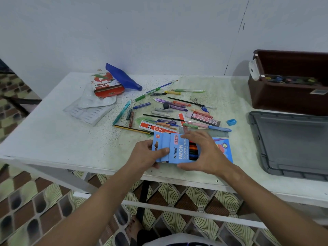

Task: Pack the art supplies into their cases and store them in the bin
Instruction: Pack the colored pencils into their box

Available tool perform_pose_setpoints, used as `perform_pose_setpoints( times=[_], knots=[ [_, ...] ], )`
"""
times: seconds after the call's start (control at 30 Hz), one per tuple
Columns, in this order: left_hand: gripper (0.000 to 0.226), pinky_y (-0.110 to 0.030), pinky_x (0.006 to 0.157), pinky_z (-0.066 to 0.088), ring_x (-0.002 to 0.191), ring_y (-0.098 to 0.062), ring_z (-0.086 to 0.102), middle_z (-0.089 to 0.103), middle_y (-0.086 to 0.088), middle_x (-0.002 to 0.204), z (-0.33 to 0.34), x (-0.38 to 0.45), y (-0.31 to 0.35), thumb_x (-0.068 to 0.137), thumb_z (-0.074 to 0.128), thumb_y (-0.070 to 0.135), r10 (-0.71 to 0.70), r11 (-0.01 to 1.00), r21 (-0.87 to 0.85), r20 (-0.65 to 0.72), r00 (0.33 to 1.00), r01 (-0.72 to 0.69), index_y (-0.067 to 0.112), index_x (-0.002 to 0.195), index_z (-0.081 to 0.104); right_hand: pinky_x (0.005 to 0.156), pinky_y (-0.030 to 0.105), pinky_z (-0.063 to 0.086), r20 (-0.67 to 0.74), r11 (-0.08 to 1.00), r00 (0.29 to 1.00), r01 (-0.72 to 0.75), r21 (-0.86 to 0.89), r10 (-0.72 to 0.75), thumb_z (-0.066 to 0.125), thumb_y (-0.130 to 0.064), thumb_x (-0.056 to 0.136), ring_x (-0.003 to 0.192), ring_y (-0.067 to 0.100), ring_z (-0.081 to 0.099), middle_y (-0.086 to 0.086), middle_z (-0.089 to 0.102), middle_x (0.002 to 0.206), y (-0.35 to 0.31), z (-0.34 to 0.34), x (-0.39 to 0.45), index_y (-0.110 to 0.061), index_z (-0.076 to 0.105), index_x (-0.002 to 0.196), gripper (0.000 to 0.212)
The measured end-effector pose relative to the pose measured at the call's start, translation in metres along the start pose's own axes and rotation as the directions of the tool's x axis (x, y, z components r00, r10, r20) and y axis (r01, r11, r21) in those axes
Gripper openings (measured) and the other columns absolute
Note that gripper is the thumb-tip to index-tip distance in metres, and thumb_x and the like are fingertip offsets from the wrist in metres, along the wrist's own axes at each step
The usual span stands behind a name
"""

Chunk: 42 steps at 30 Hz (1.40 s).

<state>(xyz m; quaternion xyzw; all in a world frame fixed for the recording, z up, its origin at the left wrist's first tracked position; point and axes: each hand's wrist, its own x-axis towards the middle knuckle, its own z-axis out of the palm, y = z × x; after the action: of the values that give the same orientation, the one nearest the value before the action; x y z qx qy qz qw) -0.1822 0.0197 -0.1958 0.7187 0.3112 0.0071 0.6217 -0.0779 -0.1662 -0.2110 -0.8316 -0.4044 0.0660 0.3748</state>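
1. Lower centre of the frame: a person's left hand [148, 153] and right hand [205, 153] hold a blue box of Ninso neon coloured pencils [177, 150] just above the near edge of the white tabletop [53, 132].
2. The left fingers [162, 150] curl round the box's left end, thumb on its face; the right fingers [191, 135] curve over its top and right side.
3. Behind the box, mid-frame, loose pens, crayons and pencils [170, 110] lie scattered with a red g'soft ruler [156, 127] and a blue sharpener [231, 121].
4. Upper left of the pile: an oil pastels box [106, 86] and a blue pouch [124, 78].
5. Far right: a brown bin [284, 98] above a grey lid [292, 144].
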Motion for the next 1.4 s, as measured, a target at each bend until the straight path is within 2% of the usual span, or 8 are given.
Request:
perform_pose_setpoints(
  times=[0.23,0.37,0.53,0.77,0.93,1.13,1.27,1.4],
  knots=[
    [0.018,-0.029,0.056,0.056,0.082,-0.019,0.070,0.072,-0.008,0.097,-0.004,0.001,0.002,0.092,0.063,0.020,-0.096,0.983,-0.149,0.056,0.994,0.103,0.011,0.107,0.068,0.106,0.036,0.035,0.000,1.000,1.000,-0.010,0.023,0.010,0.089,-0.048,0.053,0.123,0.009,0.037,-0.022,0.043,0.124,0.003,-0.002,-0.002,-0.022,0.056,0.128,0.086],
    [0.022,-0.027,0.060,0.057,0.082,-0.019,0.071,0.073,-0.008,0.096,-0.002,-0.002,-0.004,0.087,0.068,0.018,-0.079,0.991,-0.100,0.055,0.995,0.085,0.006,0.106,0.069,0.106,0.035,0.035,0.042,0.999,0.999,-0.025,0.038,0.024,0.081,-0.062,0.052,0.124,0.008,0.035,-0.017,0.045,0.132,0.007,-0.001,-0.008,-0.027,0.053,0.129,0.089],
    [0.018,-0.028,0.058,0.058,0.072,-0.017,0.072,0.073,-0.007,0.087,0.014,-0.007,-0.007,0.083,0.073,0.018,-0.089,0.995,-0.039,0.016,0.996,0.090,0.007,0.096,0.070,0.105,0.024,0.022,0.097,1.000,0.995,-0.009,-0.007,0.009,0.082,-0.060,0.054,0.126,-0.001,0.024,-0.010,0.044,0.142,0.005,-0.001,-0.014,-0.026,0.051,0.133,0.092],
    [0.013,-0.028,0.058,0.057,0.078,-0.017,0.071,0.073,-0.005,0.091,0.016,-0.010,-0.003,0.092,0.064,0.021,-0.070,0.996,-0.057,0.008,0.998,0.070,0.013,0.100,0.070,0.114,0.042,0.027,0.124,0.998,0.990,-0.069,-0.017,0.070,0.073,-0.073,0.052,0.137,0.011,0.024,-0.009,0.037,0.147,0.003,-0.006,-0.015,-0.029,0.045,0.137,0.100],
    [0.016,-0.027,0.055,0.056,0.077,-0.017,0.070,0.073,-0.009,0.094,-0.005,0.000,-0.003,0.088,0.068,0.017,-0.079,0.995,-0.068,-0.008,0.997,0.078,0.006,0.100,0.070,0.113,0.039,0.021,-0.009,0.964,0.980,-0.198,-0.179,0.199,0.064,-0.087,0.040,0.133,0.014,0.021,-0.008,0.030,0.145,0.014,-0.024,-0.029,-0.032,0.039,0.141,0.118],
    [0.028,-0.029,0.058,0.059,0.080,-0.017,0.071,0.072,-0.009,0.097,-0.024,0.007,-0.001,0.082,0.074,0.015,-0.037,0.997,-0.058,0.041,0.998,0.040,0.008,0.108,0.066,0.105,0.028,0.027,-0.041,0.908,0.915,-0.403,-0.113,0.401,0.085,-0.067,0.042,0.119,0.006,0.023,-0.010,0.025,0.132,0.017,-0.028,-0.042,-0.030,0.029,0.145,0.123],
    [0.055,-0.026,0.058,0.058,0.079,-0.015,0.071,0.070,-0.005,0.098,-0.032,0.012,-0.003,0.078,0.078,0.009,0.100,0.992,0.078,0.033,0.994,-0.102,0.020,0.122,0.049,0.106,0.035,0.040,-0.045,0.870,0.873,-0.488,-0.068,0.486,0.087,-0.065,0.039,0.124,0.013,0.033,-0.007,0.027,0.126,0.016,-0.025,-0.040,-0.028,0.024,0.148,0.131],
    [0.066,-0.025,0.056,0.057,0.077,-0.017,0.071,0.068,-0.005,0.097,-0.037,0.020,-0.008,0.073,0.082,0.011,0.134,0.968,0.200,0.098,0.986,-0.151,0.021,0.128,0.046,0.096,0.023,0.044,-0.083,0.848,0.847,-0.529,-0.030,0.525,0.089,-0.060,0.040,0.118,0.010,0.040,-0.005,0.030,0.128,0.014,-0.018,-0.039,-0.025,0.023,0.149,0.132]
  ],
)
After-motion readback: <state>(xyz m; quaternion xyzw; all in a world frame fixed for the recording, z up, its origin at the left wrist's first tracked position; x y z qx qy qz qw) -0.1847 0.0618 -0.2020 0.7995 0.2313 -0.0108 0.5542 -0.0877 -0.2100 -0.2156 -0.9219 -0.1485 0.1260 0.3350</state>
